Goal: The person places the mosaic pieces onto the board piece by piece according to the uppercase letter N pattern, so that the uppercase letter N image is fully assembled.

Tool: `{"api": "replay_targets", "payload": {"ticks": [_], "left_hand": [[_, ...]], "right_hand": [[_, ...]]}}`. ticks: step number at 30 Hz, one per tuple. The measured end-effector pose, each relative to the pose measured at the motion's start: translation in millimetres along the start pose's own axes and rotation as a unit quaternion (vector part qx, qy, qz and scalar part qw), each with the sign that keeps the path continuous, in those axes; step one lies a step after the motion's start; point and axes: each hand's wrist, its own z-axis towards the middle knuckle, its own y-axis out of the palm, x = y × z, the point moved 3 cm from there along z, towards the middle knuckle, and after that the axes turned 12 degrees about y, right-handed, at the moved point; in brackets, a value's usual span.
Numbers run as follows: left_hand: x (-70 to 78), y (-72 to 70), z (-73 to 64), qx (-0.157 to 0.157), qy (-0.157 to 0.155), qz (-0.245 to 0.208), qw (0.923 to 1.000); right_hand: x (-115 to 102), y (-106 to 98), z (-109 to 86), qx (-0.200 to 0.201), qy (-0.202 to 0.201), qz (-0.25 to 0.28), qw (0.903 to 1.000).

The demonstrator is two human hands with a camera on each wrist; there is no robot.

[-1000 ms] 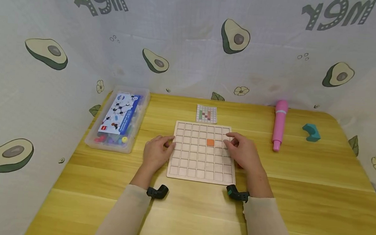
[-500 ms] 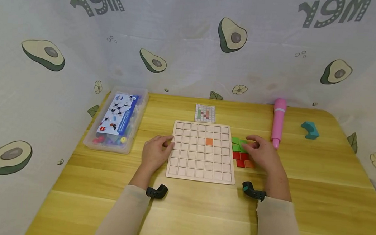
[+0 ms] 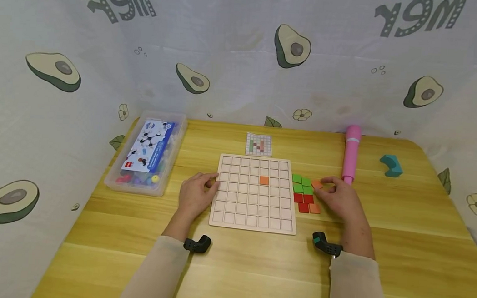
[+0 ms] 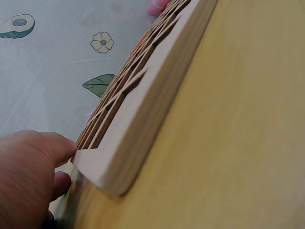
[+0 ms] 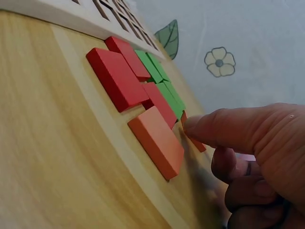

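Note:
A pale wooden grid board (image 3: 254,195) lies flat on the table, with one orange tile (image 3: 264,180) in one of its cells. My left hand (image 3: 194,194) rests its thumb and forefinger against the board's left edge; the left wrist view shows a fingertip touching the board (image 4: 138,129). Right of the board, my right hand (image 3: 339,198) pinches a loose orange tile (image 3: 317,185) between thumb and forefinger. Beside it lie several green tiles (image 3: 302,185), red tiles (image 3: 303,203) and another orange tile (image 5: 156,142).
Behind the board lies a small pattern card (image 3: 259,145) with coloured squares. A clear plastic box (image 3: 146,152) of coloured pieces stands at the left. Toward the back right are a pink wand-shaped object (image 3: 351,153) and a teal curved block (image 3: 391,165).
My right hand has moved rightward from the board's right edge to the loose tiles, uncovering green and red ones, and now takes hold of an orange tile. My left hand stays put.

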Motion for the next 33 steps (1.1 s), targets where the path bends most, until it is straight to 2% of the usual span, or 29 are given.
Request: {"api": "replay_targets", "payload": {"ticks": [13, 33], "left_hand": [[1.7, -0.6, 0.4, -0.005, -0.001, 0.004, 1.0], [1.9, -0.2, -0.4, -0.004, -0.001, -0.002, 1.0]], "right_hand": [[0.9, 2.2, 0.8, 0.01, -0.008, -0.02, 0.9997], [5.4, 5.1, 1.3, 0.038, 0.0, -0.008, 0.9993]]}}
